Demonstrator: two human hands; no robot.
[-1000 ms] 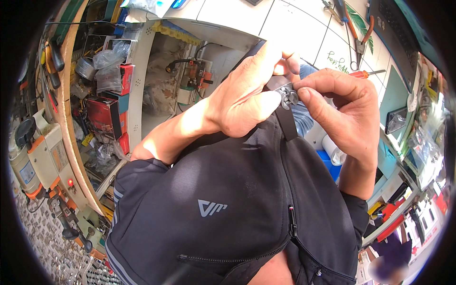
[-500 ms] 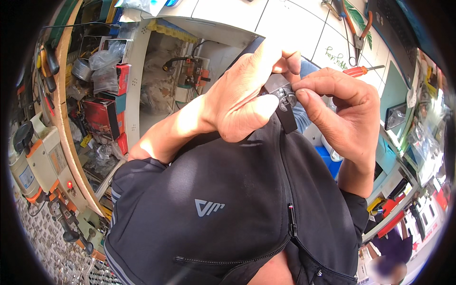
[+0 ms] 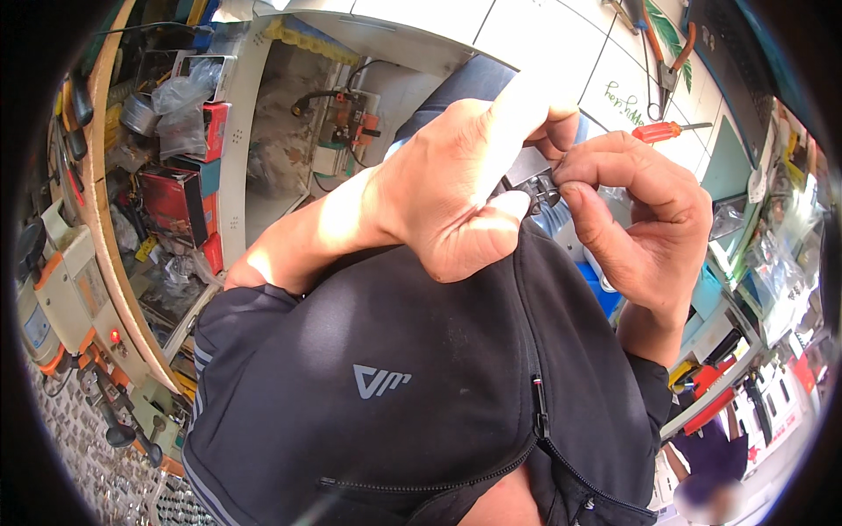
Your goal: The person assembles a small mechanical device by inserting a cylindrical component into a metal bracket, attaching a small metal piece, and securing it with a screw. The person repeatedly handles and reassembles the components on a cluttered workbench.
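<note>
My left hand (image 3: 460, 188) is closed round a small dark grey metal part (image 3: 528, 168), held in front of my chest. The part has a flat, blocky body, and a round, ridged black end faces me. Fingers and palm cover much of it, so its exact kind does not show. At the right side of that end, the thumb and bent forefinger of my right hand (image 3: 645, 210) are pinched together. Anything tiny between those fingertips is hidden. Bright sunlight falls across the left hand and forearm.
On the white tiled worktop (image 3: 535, 44) lie a red-handled screwdriver (image 3: 658, 131) and orange-handled pliers (image 3: 671, 74). A crowded shelf (image 3: 180, 202) stands left, with a bench machine (image 3: 74, 289) beyond it. Another person (image 3: 710, 465) is at lower right.
Both hands and the metal part have shifted slightly right and down in the picture. My grip looks much the same, and the part's round end is more covered by the left thumb.
</note>
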